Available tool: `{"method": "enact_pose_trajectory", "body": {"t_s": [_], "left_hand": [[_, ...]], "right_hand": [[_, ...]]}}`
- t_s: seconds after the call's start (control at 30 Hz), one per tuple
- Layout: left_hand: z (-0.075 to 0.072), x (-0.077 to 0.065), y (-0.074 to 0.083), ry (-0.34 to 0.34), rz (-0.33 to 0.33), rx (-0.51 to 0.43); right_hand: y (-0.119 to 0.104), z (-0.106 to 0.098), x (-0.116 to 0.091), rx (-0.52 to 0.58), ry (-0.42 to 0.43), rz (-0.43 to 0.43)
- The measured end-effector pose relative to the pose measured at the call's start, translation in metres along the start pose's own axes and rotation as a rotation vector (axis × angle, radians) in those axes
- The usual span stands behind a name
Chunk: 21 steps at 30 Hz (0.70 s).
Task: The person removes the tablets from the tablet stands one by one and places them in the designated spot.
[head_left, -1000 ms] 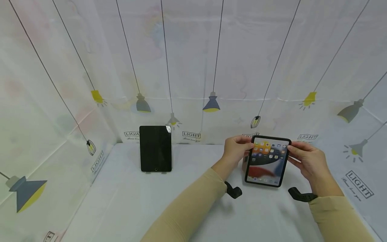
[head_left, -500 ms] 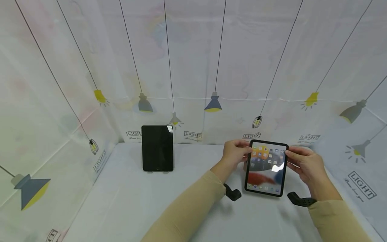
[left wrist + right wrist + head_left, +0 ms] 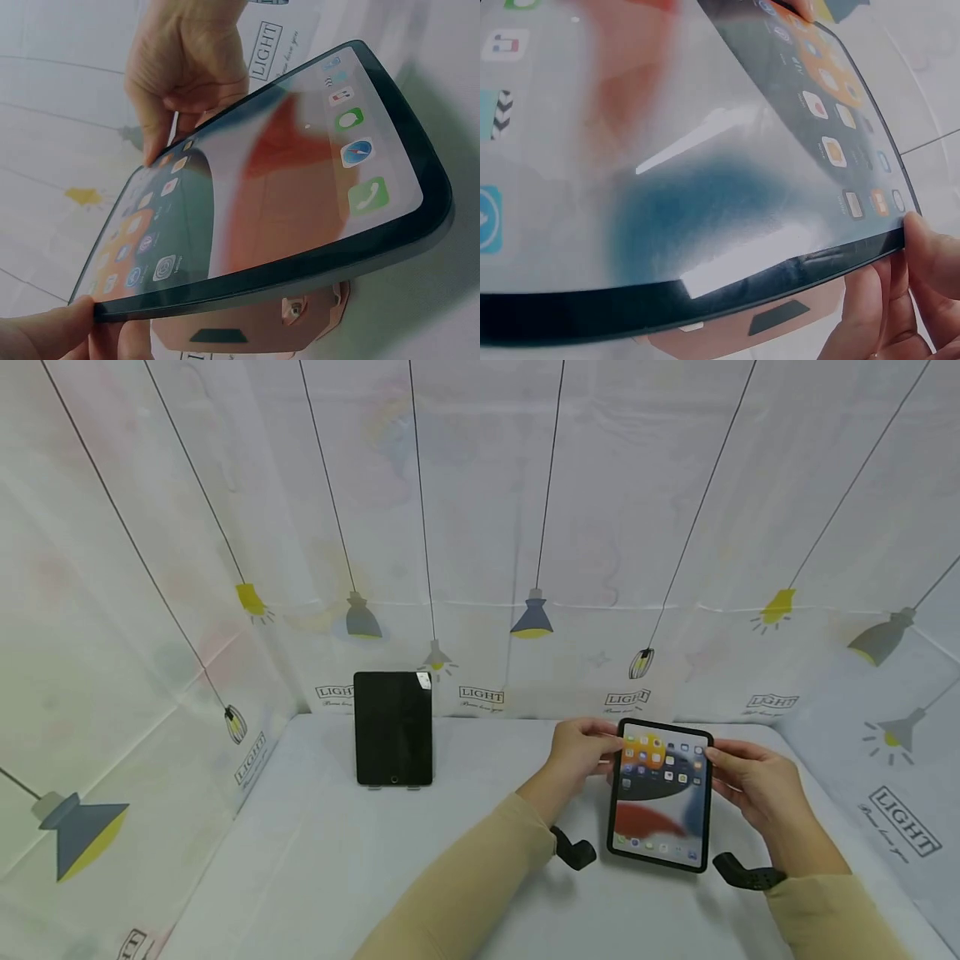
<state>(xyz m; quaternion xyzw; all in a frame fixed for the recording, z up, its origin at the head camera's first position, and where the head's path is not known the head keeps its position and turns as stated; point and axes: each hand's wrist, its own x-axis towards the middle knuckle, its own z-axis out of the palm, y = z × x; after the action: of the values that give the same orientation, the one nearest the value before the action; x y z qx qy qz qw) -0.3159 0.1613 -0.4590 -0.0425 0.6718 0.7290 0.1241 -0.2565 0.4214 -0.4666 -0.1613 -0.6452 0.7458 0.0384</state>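
Note:
A tablet [image 3: 662, 793] with a black border and a lit screen of app icons is held between both hands, tilted, above the right part of the white table. My left hand [image 3: 573, 756] pinches its upper left edge, thumb on the front and fingers behind. On the opposite edge, my right hand [image 3: 761, 789] grips near the upper corner in the same way. Below the tablet, the left wrist view shows a pinkish metal stand [image 3: 247, 319] with a dark pad and a screw; whether it touches the tablet cannot be told.
A second black tablet [image 3: 393, 727], its screen dark, stands upright on a support with small feet at the back left of the table [image 3: 315, 860]. Behind the table hangs a white cloth [image 3: 465, 527] printed with lamps. Black wrist devices [image 3: 573, 849] sit on both wrists.
Both hands have brought the lit tablet down and closer to me. Its screen now faces me more fully. The dark tablet has stayed in place, and the head view has shifted slightly.

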Motion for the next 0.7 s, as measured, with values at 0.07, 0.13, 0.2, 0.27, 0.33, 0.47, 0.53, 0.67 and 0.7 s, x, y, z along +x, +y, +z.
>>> {"method": "enact_pose_trajectory", "body": {"t_s": [0.07, 0.13, 0.2, 0.27, 0.33, 0.47, 0.53, 0.67, 0.7], "left_hand": [[-0.002, -0.001, -0.003, 0.000, -0.008, -0.003], [-0.003, -0.002, -0.005, -0.001, -0.014, -0.011], [-0.005, -0.003, -0.007, -0.005, -0.024, -0.022], [-0.007, -0.004, -0.009, -0.008, -0.033, -0.031], [-0.010, -0.005, -0.010, -0.010, -0.039, -0.033], [-0.016, -0.006, -0.014, -0.007, -0.048, -0.021], [-0.019, -0.007, -0.017, -0.005, -0.056, -0.013], [-0.024, -0.009, -0.021, -0.003, -0.065, -0.008], [-0.025, -0.009, -0.022, -0.004, -0.066, -0.008]], "right_hand": [[0.001, 0.002, -0.002, -0.008, 0.010, 0.009], [0.002, 0.003, -0.004, -0.014, 0.017, 0.020], [0.003, 0.004, -0.006, -0.025, 0.023, 0.031], [0.004, 0.006, -0.007, -0.035, 0.025, 0.042], [0.005, 0.008, -0.008, -0.047, 0.027, 0.051], [0.009, 0.011, -0.010, -0.081, 0.017, 0.079], [0.011, 0.012, -0.012, -0.094, 0.005, 0.089], [0.015, 0.014, -0.014, -0.110, -0.008, 0.095], [0.016, 0.015, -0.014, -0.111, -0.007, 0.096]]}}
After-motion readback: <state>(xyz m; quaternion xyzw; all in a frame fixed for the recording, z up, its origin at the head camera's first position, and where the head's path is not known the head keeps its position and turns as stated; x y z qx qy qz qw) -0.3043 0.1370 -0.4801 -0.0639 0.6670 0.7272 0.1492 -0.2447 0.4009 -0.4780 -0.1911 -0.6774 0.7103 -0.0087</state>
